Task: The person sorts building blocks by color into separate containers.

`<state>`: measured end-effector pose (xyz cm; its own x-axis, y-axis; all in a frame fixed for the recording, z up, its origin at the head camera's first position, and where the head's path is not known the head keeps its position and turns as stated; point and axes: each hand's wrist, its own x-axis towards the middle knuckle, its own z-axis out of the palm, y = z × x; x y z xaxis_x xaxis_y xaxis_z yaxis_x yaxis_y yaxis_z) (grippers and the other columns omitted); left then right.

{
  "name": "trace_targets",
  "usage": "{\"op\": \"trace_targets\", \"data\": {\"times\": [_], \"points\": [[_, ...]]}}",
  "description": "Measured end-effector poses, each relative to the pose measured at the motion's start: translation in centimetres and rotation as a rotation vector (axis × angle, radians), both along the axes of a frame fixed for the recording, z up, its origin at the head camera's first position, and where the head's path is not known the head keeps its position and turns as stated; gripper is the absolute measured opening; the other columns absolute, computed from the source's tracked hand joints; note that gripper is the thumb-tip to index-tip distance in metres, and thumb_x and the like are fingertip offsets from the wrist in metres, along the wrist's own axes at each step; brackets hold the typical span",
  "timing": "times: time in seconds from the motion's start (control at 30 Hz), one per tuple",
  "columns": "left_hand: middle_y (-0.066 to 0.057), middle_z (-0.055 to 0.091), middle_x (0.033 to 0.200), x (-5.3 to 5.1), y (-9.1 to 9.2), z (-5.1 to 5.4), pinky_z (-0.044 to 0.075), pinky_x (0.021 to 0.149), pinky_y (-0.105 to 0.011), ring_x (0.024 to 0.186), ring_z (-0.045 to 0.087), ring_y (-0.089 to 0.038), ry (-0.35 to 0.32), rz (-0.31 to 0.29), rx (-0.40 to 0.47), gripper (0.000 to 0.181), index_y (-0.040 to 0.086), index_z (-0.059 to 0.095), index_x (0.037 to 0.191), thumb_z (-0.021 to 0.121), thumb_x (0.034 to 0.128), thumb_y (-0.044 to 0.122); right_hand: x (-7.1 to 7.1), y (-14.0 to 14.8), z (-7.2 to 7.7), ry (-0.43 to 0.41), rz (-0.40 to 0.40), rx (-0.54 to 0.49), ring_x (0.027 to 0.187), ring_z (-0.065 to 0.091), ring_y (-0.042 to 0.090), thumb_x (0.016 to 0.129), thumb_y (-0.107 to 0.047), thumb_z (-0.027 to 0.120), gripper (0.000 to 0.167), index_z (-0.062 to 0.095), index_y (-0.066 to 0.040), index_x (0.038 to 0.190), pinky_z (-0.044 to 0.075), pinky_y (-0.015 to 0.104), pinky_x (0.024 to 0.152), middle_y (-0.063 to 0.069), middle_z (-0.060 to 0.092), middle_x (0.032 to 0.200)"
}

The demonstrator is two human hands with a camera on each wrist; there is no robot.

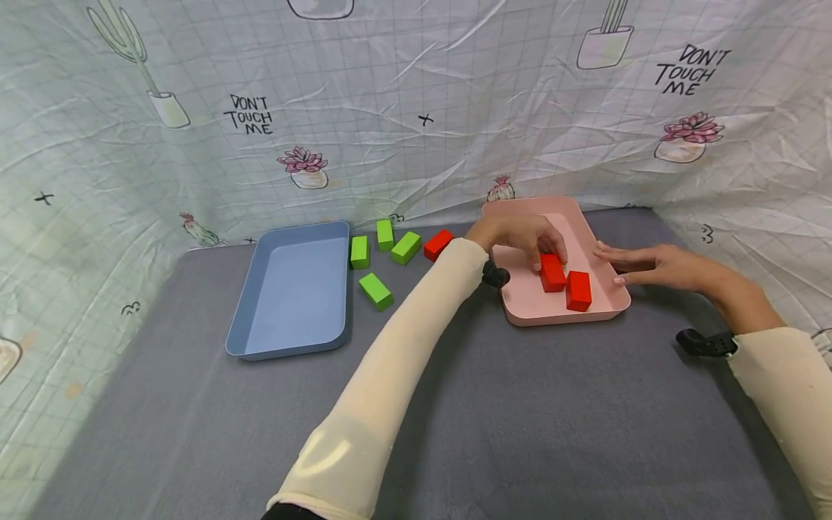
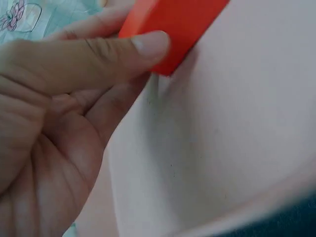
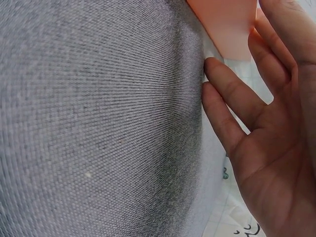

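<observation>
In the head view my left hand [image 1: 528, 237] reaches into the pink tray [image 1: 520, 312] and pinches a red block [image 1: 553, 274] between thumb and fingers. The left wrist view shows the thumb on one face of that red block [image 2: 177, 29], low over the tray's pale inside. A second red block [image 1: 578, 291] lies in the tray just to the right of the held one. My right hand [image 1: 669, 267] is at the tray's right rim, fingers extended. From the right wrist, the fingers of the right hand [image 3: 266, 128] look straight, beside the tray's outer wall [image 3: 229, 29].
Left of the pink tray, a red block [image 1: 438, 245] lies on the grey cloth [image 1: 494, 419]. Several green blocks [image 1: 406, 248] are scattered between it and a blue tray [image 1: 295, 289]. A printed curtain [image 1: 390, 108] hangs behind the table.
</observation>
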<state>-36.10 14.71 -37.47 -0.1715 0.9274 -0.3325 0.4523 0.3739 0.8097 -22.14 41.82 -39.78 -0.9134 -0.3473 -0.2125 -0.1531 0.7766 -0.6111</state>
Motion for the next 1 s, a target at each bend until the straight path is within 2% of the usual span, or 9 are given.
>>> {"op": "trace_targets", "data": {"times": [0.07,0.23,0.27,0.33,0.47,0.57,0.67,0.8,1.0], "points": [[-0.014,0.062,0.137,0.2,-0.2,0.4,0.046,0.102,-0.019,0.125,0.057,-0.017,0.029,-0.011,-0.002,0.047,-0.005,0.060,0.134,0.065,0.0880,-0.015,-0.1,-0.1,0.1,0.002,0.003,-0.003,0.148,0.028,0.043,0.095,-0.027,0.074,0.065,0.047,-0.023,0.154,0.029,0.067,0.108,0.007,0.030,0.164],[-0.015,0.058,0.144,0.5,-1.7,2.0,0.043,0.107,-0.020,0.134,0.053,-0.020,0.244,-0.069,0.031,0.043,-0.004,0.057,0.138,0.063,0.0951,-0.005,-0.2,-0.2,0.2,0.003,0.004,-0.011,0.148,0.028,0.044,0.095,-0.027,0.073,0.065,0.046,-0.022,0.154,0.028,0.070,0.107,0.010,0.030,0.163],[-0.016,0.058,0.144,0.7,-2.2,2.4,0.042,0.108,-0.020,0.135,0.053,-0.021,0.288,-0.074,0.037,0.042,-0.004,0.057,0.138,0.063,0.0966,-0.002,-0.2,-0.2,0.2,0.005,0.004,-0.013,0.148,0.028,0.043,0.095,-0.027,0.074,0.065,0.046,-0.023,0.154,0.028,0.069,0.108,0.009,0.031,0.163],[-0.016,0.058,0.144,1.0,-3.2,3.2,0.041,0.108,-0.020,0.135,0.053,-0.024,0.333,-0.059,0.041,0.040,-0.003,0.058,0.138,0.064,0.0983,0.002,-0.1,-0.2,0.1,0.012,0.006,-0.011,0.147,0.029,0.041,0.094,-0.028,0.074,0.065,0.047,-0.023,0.154,0.029,0.067,0.108,0.008,0.032,0.163],[-0.015,0.058,0.142,2.0,-5.4,4.6,0.043,0.107,-0.021,0.135,0.053,-0.028,0.380,0.002,0.061,0.038,0.000,0.058,0.138,0.063,0.1003,0.007,-0.1,0.0,-0.1,0.019,0.004,0.005,0.147,0.030,0.041,0.095,-0.028,0.073,0.066,0.046,-0.024,0.154,0.031,0.067,0.107,0.008,0.033,0.162],[-0.012,0.060,0.138,3.0,-7.3,5.1,0.045,0.105,-0.022,0.131,0.056,-0.028,0.432,0.051,0.090,0.035,0.002,0.060,0.136,0.062,0.1010,0.008,0.0,0.0,-0.2,0.019,0.005,0.007,0.147,0.030,0.043,0.095,-0.028,0.073,0.066,0.045,-0.024,0.154,0.030,0.069,0.106,0.008,0.033,0.162],[-0.009,0.062,0.134,4.0,-9.1,5.3,0.047,0.103,-0.022,0.128,0.059,-0.026,0.475,0.113,0.114,0.033,0.003,0.061,0.134,0.061,0.1015,0.008,0.1,0.1,-0.3,0.022,0.009,0.011,0.147,0.029,0.045,0.095,-0.029,0.073,0.065,0.046,-0.024,0.154,0.030,0.070,0.106,0.009,0.032,0.162],[-0.008,0.063,0.134,5.2,-11.5,5.4,0.048,0.101,-0.021,0.124,0.061,-0.021,0.487,0.188,0.141,0.033,0.003,0.061,0.135,0.058,0.1026,0.008,0.1,0.1,-0.4,0.018,0.012,0.022,0.148,0.027,0.047,0.096,-0.030,0.072,0.065,0.045,-0.024,0.155,0.028,0.073,0.105,0.010,0.031,0.163],[-0.011,0.064,0.135,6.3,-13.9,5.0,0.049,0.101,-0.023,0.122,0.063,-0.022,0.511,0.260,0.165,0.033,0.003,0.062,0.135,0.056,0.1021,0.005,0.1,0.0,-0.1,0.018,0.015,0.014,0.148,0.026,0.047,0.096,-0.029,0.071,0.065,0.045,-0.022,0.155,0.027,0.072,0.106,0.009,0.030,0.163]]}}
